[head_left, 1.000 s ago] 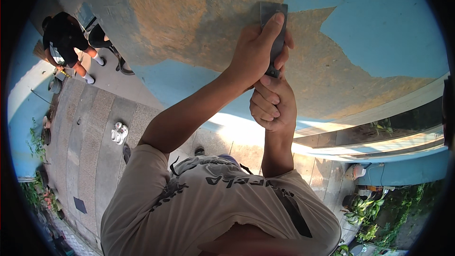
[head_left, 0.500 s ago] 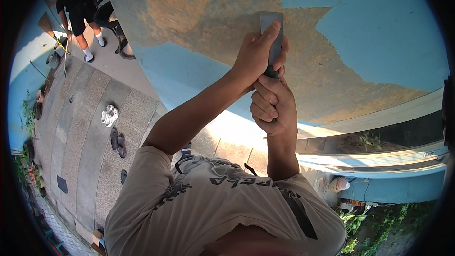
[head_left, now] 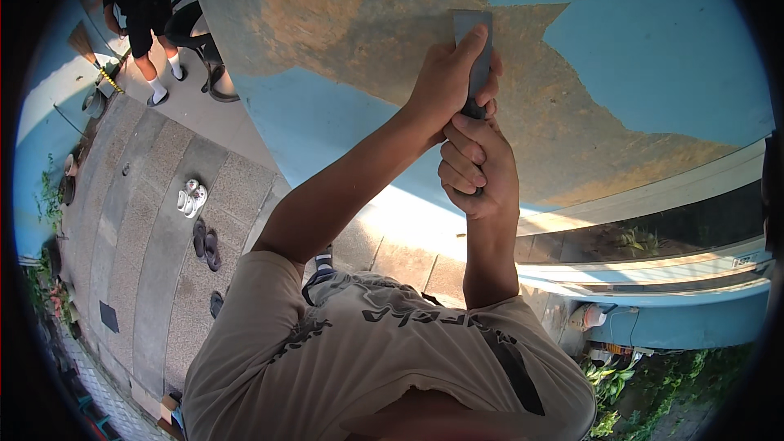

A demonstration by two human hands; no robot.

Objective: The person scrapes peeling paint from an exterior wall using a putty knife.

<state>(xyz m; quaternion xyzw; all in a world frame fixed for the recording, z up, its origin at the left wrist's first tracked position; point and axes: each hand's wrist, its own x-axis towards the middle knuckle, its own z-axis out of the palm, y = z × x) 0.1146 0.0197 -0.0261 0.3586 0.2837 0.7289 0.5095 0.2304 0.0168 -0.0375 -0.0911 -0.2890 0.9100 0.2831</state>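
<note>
A paint scraper (head_left: 480, 57) with a wide grey blade and a dark handle points up along the wall (head_left: 645, 57), which carries blue paint around a large bare brownish patch (head_left: 408, 24). My left hand (head_left: 447, 82) is closed round the blade, thumb lying flat along its face. Just below it, my right hand (head_left: 483, 165) wraps the handle, most of which is hidden in the fist. The blade's front edge lies at the bare patch, left of a jagged paint border; I cannot tell how firmly it presses.
At the upper left a person in black (head_left: 139, 8) stands near a dark chair (head_left: 196, 37) and a broom (head_left: 84, 42). White clogs (head_left: 192, 198) and dark slippers (head_left: 206, 245) lie on the tiled floor. A window ledge (head_left: 653, 196) runs along the right, above a bucket (head_left: 584, 316) and plants.
Both hands and the scraper have shifted slightly up the wall and a little to the right. The person in black has drawn the lowered arm in toward the body.
</note>
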